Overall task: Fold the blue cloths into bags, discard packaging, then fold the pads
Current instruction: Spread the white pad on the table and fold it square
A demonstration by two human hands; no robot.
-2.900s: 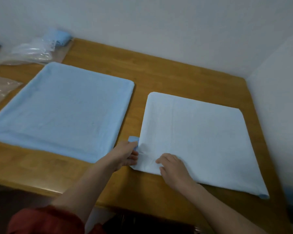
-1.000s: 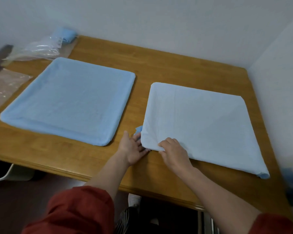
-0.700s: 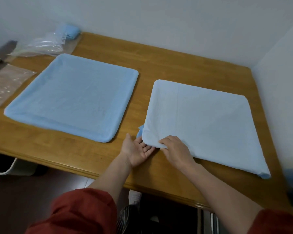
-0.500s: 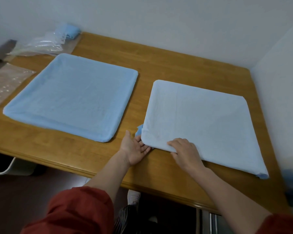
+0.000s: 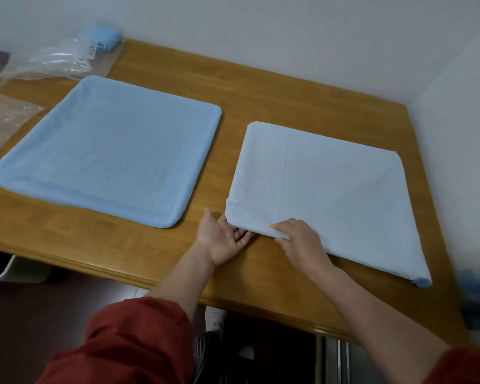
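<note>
Pad (image 5: 322,195) lies flat on the worktop's (image 5: 288,90) right side, long axis running left to right, near-left corner toward the person. Left hand (image 5: 222,239) lies palm up, open, fingers under that corner. Right hand (image 5: 299,242), palm down, pinches the pad's near edge. Second pad (image 5: 108,151) lies flat, left.

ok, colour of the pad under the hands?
Very pale blue, almost white, on the pad, lighter than the other pad. Head view.
</note>
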